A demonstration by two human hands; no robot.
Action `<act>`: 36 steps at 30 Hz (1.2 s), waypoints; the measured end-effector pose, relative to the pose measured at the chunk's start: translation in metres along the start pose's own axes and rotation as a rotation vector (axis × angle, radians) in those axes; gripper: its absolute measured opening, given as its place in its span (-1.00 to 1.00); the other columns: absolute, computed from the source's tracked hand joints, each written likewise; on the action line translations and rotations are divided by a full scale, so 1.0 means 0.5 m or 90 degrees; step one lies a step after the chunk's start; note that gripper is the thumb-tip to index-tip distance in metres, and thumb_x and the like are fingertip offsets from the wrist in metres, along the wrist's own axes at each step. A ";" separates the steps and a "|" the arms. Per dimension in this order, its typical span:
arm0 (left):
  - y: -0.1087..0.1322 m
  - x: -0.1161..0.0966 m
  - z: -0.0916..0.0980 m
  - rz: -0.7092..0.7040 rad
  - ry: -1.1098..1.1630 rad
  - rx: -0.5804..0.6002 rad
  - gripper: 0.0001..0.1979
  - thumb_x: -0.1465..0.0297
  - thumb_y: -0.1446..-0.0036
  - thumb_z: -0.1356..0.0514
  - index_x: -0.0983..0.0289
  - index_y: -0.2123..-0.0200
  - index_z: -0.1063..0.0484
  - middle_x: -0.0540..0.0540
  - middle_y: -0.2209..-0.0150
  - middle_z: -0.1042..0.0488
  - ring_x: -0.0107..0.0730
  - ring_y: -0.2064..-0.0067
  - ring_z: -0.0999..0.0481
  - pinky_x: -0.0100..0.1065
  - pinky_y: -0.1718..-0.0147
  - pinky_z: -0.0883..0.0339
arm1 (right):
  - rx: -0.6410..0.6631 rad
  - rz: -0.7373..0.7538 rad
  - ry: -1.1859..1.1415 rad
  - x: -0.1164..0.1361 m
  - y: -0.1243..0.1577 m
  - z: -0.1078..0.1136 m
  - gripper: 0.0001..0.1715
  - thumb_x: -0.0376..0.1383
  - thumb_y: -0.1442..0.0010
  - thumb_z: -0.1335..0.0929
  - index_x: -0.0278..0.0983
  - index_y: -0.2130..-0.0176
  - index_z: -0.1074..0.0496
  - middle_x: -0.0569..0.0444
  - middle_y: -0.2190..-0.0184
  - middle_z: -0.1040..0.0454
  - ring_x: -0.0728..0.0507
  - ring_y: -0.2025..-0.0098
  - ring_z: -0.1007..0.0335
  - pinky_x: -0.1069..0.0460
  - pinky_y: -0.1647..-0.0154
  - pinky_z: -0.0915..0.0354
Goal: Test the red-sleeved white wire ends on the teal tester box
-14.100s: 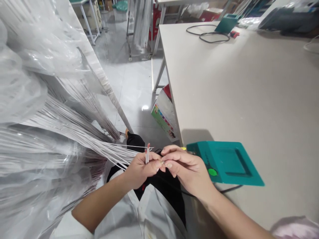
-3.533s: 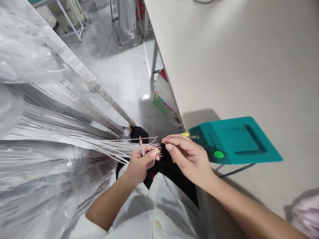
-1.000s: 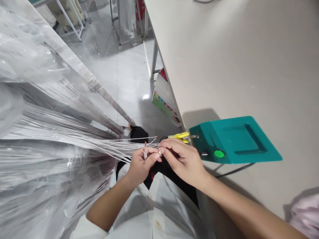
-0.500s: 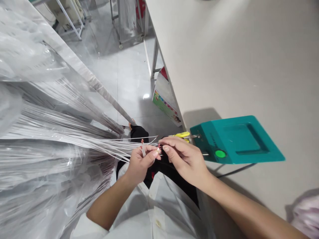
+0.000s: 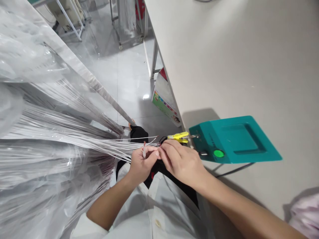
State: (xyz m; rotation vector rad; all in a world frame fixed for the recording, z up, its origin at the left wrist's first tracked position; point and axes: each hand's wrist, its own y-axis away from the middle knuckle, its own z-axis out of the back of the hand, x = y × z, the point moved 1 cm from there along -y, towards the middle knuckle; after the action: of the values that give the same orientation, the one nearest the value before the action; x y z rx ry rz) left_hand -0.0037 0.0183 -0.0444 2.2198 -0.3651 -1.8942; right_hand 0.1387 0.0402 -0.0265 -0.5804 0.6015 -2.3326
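My left hand (image 5: 141, 166) is closed on a white cable, pinching its end between thumb and forefinger. A short white piece with a reddish tip (image 5: 144, 151) sticks up between its fingers. Fingertip to fingertip with it, my right hand (image 5: 183, 162) is closed in a pinch at the same cable end; the fingers cover what lies between them. Behind both hands, a bundle of thin white cables (image 5: 107, 146) stretches in from the left, with several reddish ends. A yellow-handled clip (image 5: 178, 136) sits just beyond my right hand, at a metal post of the teal box (image 5: 259, 156).
The teal box has a round green button (image 5: 219, 153) and a black cord (image 5: 234, 170), and rests on the beige table (image 5: 224, 66). Plastic-wrapped cable bundles (image 5: 37, 166) fill the left side. A printed carton (image 5: 165, 106) stands below the table edge. Pale fabric (image 5: 305, 212) lies lower right.
My right hand has moved left and closed in on the cable end at my left fingertips. More of the yellow clip now shows. My left hand stays nearly still.
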 end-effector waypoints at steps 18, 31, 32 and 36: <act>0.008 -0.015 0.005 0.078 0.134 -0.031 -0.75 0.27 0.06 -0.29 0.36 0.41 -0.45 -0.03 0.58 -0.38 -0.73 0.68 -0.02 -0.48 0.65 0.13 | 0.009 -0.313 -0.435 -0.010 0.002 0.005 -0.81 -0.30 -0.21 -0.26 -0.25 0.15 -0.36 -0.02 0.24 -0.45 0.00 0.48 -0.35 0.05 0.45 -0.34; 0.021 -0.019 0.007 0.053 0.162 -0.046 -0.77 0.28 0.03 -0.26 0.35 0.41 -0.43 -0.04 0.56 -0.39 -0.73 0.68 0.01 -0.47 0.66 0.18 | 0.061 -0.186 -0.323 -0.010 -0.014 0.036 -0.79 -0.34 -0.23 -0.23 -0.27 0.44 -0.33 0.10 0.58 -0.34 -0.03 0.51 -0.28 0.06 0.47 -0.25; 0.022 -0.022 0.008 0.057 0.169 -0.046 -0.77 0.28 0.04 -0.27 0.35 0.41 -0.43 -0.03 0.56 -0.39 -0.74 0.68 0.01 -0.47 0.66 0.18 | 0.045 -0.223 -0.337 -0.012 -0.014 0.040 -0.79 -0.33 -0.23 -0.23 -0.26 0.44 -0.33 0.12 0.59 -0.34 -0.02 0.52 -0.29 0.06 0.47 -0.26; 0.026 -0.033 0.007 0.061 0.144 -0.040 -0.75 0.26 0.07 -0.28 0.36 0.42 -0.44 -0.03 0.57 -0.40 -0.73 0.68 -0.01 -0.47 0.65 0.13 | 0.006 -0.322 -0.395 -0.009 -0.015 0.049 -0.87 -0.28 -0.22 -0.27 -0.25 0.26 -0.38 0.05 0.39 -0.46 0.00 0.53 -0.32 0.07 0.51 -0.30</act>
State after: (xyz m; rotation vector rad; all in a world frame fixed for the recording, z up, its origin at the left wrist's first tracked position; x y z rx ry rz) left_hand -0.0104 0.0109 -0.0256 2.2996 -0.3629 -1.5650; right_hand 0.1515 0.0421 -0.0040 -1.5157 0.1569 -2.3951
